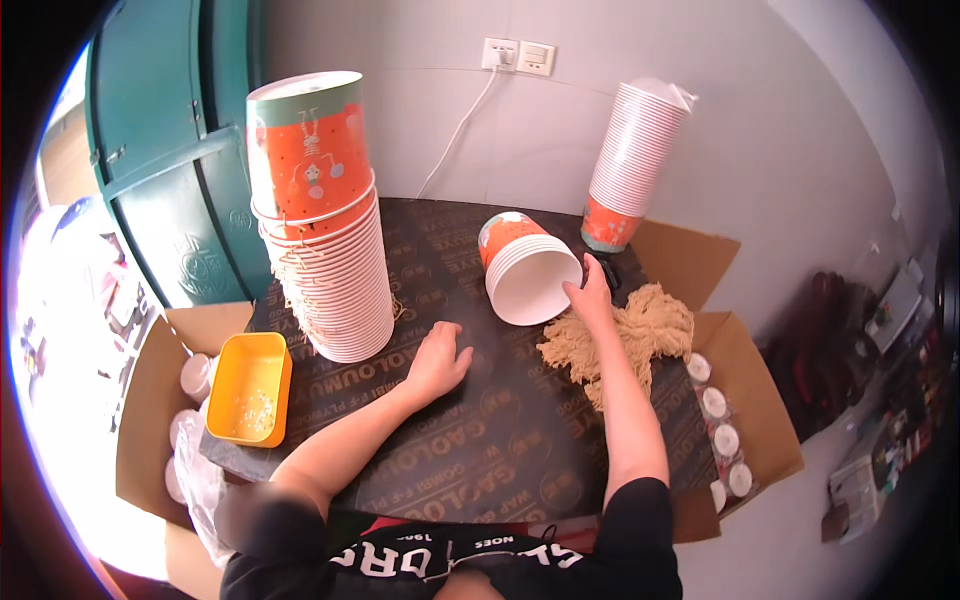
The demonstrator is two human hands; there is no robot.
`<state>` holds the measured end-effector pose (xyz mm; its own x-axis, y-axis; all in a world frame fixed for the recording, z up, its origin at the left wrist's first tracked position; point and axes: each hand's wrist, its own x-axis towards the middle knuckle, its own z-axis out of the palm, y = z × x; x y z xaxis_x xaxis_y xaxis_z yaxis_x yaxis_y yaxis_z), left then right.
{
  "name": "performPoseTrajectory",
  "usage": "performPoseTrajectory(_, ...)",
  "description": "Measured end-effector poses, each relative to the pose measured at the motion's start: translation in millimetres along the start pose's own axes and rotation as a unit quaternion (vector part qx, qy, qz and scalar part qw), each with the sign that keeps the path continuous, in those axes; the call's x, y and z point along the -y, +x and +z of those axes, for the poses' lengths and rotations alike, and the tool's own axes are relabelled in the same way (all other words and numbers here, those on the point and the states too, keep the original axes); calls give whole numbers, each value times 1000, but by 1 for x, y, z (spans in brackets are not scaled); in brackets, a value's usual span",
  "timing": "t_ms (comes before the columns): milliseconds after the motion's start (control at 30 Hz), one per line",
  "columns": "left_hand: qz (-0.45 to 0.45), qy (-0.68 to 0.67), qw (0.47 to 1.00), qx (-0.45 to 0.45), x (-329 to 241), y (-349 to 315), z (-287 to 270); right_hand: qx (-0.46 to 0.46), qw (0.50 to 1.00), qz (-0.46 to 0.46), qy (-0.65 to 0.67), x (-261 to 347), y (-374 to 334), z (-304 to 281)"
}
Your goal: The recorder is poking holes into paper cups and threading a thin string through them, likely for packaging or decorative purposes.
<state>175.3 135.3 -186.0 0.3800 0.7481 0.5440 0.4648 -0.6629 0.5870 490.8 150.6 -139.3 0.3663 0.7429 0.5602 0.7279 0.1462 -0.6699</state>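
Cups (512,262) lay tipped mid-frame, right hand (592,296) pinching them in a narrow grip, probably for steadiness, left hand (438,362) loosely curled, empty.

A green metal cabinet (150,140) stands at left. On the pale wall (400,110), a white cable (461,127) hangs from a socket (494,48) beside a switch plate (537,58). A yellow tub (250,385) holding pale bits (258,412) sits at the dark table's (465,440) left edge.
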Motion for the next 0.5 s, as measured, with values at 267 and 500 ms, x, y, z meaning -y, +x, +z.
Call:
performPoseTrajectory(267, -81, -80, 993, -44, 2, -1, -4, -20, 1000, 1, 15, 27, -7, 31)
performPoseTrajectory(500, -149, -146, 969, -131, 4, 9, -7, -5, 994, -99, -37, 72, -71, 33)
